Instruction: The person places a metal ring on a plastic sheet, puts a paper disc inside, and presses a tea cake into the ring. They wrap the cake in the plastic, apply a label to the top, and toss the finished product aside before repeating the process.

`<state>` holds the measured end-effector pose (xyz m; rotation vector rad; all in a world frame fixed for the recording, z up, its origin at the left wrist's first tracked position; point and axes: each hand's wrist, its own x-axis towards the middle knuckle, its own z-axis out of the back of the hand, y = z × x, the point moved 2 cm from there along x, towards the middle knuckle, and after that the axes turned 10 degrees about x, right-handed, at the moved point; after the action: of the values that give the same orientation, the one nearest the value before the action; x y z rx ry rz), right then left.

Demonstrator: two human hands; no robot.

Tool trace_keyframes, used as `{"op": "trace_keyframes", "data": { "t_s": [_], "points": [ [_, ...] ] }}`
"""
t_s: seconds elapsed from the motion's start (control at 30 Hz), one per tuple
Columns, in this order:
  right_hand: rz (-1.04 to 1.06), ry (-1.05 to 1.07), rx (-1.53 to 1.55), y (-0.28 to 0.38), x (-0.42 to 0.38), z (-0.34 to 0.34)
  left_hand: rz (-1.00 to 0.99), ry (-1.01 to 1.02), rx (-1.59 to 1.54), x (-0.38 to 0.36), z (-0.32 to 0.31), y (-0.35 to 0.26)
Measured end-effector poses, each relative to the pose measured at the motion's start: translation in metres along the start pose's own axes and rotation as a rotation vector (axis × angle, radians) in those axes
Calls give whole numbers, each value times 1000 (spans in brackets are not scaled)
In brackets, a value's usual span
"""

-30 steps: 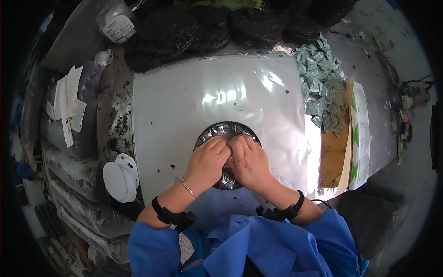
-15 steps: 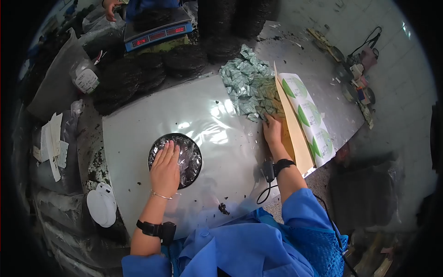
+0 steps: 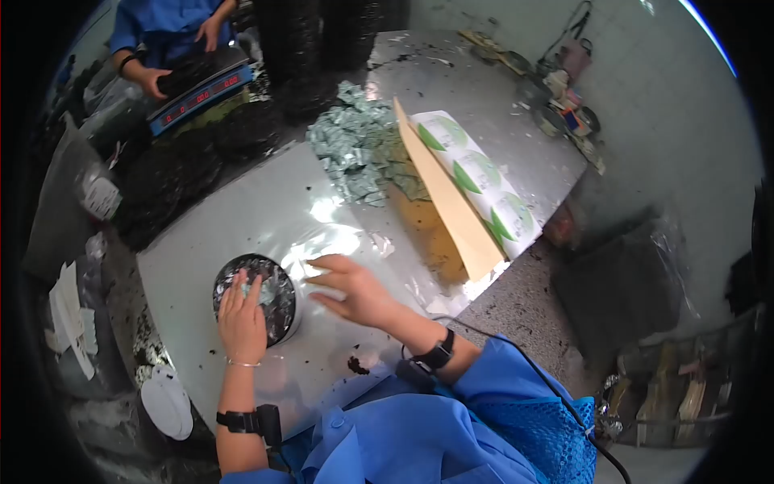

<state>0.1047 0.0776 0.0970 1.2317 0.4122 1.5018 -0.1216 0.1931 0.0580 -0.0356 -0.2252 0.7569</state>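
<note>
A round black-rimmed container (image 3: 292, 300) stands on the clear plastic sheet, its dark contents covered by crinkled film. My left hand (image 3: 244, 323) rests flat over the near left part of this film, fingers stretched out. By its fingertips lies a small pale green packet (image 3: 264, 292), partly hidden by the hand. Just right of the rim, my right hand (image 3: 353, 289) hovers with its fingers apart and nothing visible between them. Farther back, a heap of pale green foil packets (image 3: 347, 145) spreads over the table.
Behind the heap's right side are a cardboard strip (image 3: 447, 206) and a sheet of green-and-white labels (image 3: 480, 181). White paper discs (image 3: 167, 405) lie at the left edge. Across the table, a co-worker's hands (image 3: 153, 82) handle a dark slab on a blue scale (image 3: 201, 98).
My right hand has come from the packet heap to beside the container. A green packet now shows on the film. The view has turned, and the co-worker's hands are at the scale.
</note>
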Motion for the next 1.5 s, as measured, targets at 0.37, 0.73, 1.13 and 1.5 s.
{"op": "trace_keyframes", "data": {
  "t_s": [0.37,0.73,1.13,1.5],
  "points": [
    [-470,-511,-1039,-176,-193,271,9,111,40,3,0,1],
    [-645,-1101,-220,-202,-212,358,11,96,50,1,6,-7],
    [-888,-593,-921,-175,-161,354,16,50,24,4,11,-7],
    [-463,-927,490,-52,-134,354,12,-136,-215,-1,5,0]
  ]
}}
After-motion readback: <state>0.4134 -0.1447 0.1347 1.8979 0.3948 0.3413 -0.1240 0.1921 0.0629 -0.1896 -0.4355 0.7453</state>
